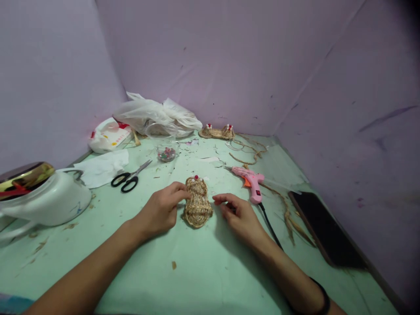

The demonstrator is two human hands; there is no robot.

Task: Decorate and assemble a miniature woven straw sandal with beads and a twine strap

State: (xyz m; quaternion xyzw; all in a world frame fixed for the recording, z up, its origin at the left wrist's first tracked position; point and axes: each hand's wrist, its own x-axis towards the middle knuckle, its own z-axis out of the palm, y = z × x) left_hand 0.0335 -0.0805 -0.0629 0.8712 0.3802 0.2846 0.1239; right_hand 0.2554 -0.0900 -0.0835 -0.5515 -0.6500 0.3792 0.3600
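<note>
A small woven straw sandal (197, 202) with a red bead at its toe lies on the pale green tabletop (197, 271). My left hand (162, 211) rests against the sandal's left edge, fingertips touching it near the strap. My right hand (236, 214) lies on the table just right of the sandal, fingers curled and pinched together, a small gap between it and the weave. Whether it pinches something tiny I cannot tell.
A pink glue gun (251, 180) with a black cord lies right of my right hand. Black scissors (129, 178), white paper, a plastic bag (157, 116), a bowl of beads (166, 153), finished sandals (217, 131), straw cord, a dark phone (324, 227) and a white pot (42, 197) ring the work area.
</note>
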